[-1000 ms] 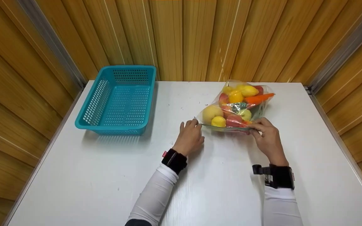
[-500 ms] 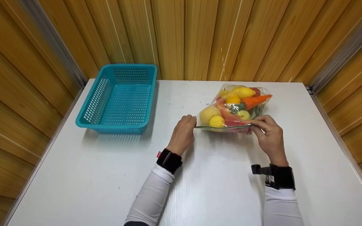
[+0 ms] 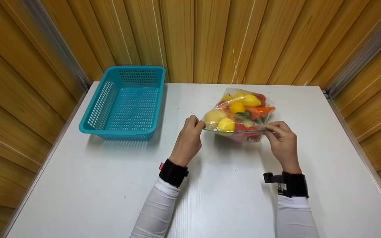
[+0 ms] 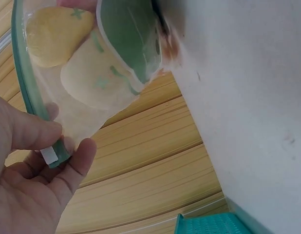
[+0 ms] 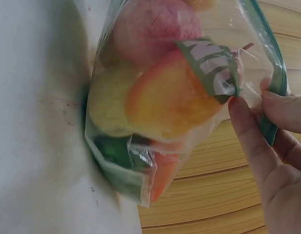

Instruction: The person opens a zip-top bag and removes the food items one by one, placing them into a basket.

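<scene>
A clear zip bag (image 3: 240,114) full of fruit and vegetables lies toward the back right of the table in the head view. Through the plastic show an orange carrot (image 3: 266,111), a round yellow fruit (image 3: 226,125) and several other pieces. The green zip strip (image 3: 233,132) runs along the bag's near edge, stretched between both hands. My left hand (image 3: 188,140) pinches its left end; in the left wrist view a small white piece (image 4: 49,155) shows there between thumb and fingers. My right hand (image 3: 283,142) pinches the right end, with thumb and fingers on the green strip (image 5: 277,73).
A teal perforated basket (image 3: 159,109) stands at the back left of the white table (image 3: 111,185). Wood-patterned walls (image 3: 207,39) close off the back and both sides.
My left hand has come to grip the bag's left corner and shifted slightly left. The bag has slid left, its zip edge pulled straighter. The right hand keeps its hold nearly in place.
</scene>
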`<state>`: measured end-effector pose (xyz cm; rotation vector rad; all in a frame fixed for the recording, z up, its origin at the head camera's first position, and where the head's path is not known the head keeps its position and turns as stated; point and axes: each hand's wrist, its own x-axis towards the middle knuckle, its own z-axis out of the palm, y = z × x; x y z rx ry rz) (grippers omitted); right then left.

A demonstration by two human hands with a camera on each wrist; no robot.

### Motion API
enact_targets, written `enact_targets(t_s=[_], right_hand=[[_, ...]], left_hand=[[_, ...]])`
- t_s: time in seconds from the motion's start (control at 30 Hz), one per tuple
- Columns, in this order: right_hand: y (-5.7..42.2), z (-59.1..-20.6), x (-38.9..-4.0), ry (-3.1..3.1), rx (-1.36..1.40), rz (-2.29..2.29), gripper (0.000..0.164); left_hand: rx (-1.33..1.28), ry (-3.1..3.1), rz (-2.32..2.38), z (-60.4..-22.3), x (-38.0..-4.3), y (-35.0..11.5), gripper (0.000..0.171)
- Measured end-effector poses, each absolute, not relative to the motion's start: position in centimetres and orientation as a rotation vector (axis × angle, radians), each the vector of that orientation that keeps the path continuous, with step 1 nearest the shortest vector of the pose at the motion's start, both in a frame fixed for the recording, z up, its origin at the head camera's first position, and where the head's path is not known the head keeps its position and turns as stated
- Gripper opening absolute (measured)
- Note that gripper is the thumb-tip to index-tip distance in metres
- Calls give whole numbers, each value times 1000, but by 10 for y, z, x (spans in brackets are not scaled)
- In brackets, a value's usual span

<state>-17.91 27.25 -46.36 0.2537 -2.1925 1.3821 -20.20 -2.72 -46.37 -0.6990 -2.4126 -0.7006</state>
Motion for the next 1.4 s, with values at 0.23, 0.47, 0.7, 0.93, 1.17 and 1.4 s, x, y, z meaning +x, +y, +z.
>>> enact_targets(t_s=[0.23,0.47,0.7,0.93,1.17,1.4], right_hand=[[268,-471,-184,-2212,236,1348,16],[262,-483,-192,-2223,238,1267,15],[257,-489,-194,-2222,277,1228,14],[252,-488,-194,-2287,302,1161,12],[255,-470,-185,-2368,328,1057,23],[259,-449,-171,-2560,457,1041,61]], left_hand=[[-715,-2373,-759,-445,-193,-35,26],[-815,-2252,-767,-429,-184,-42,14],[-950,-2238,-1012,-421,-174,-42,11],[-927,-2187,-1299,-423,-174,-45,14],[-736,-2130,-1559,-429,-180,-48,24],[-579,-2061,-1543,-430,-184,-50,15]])
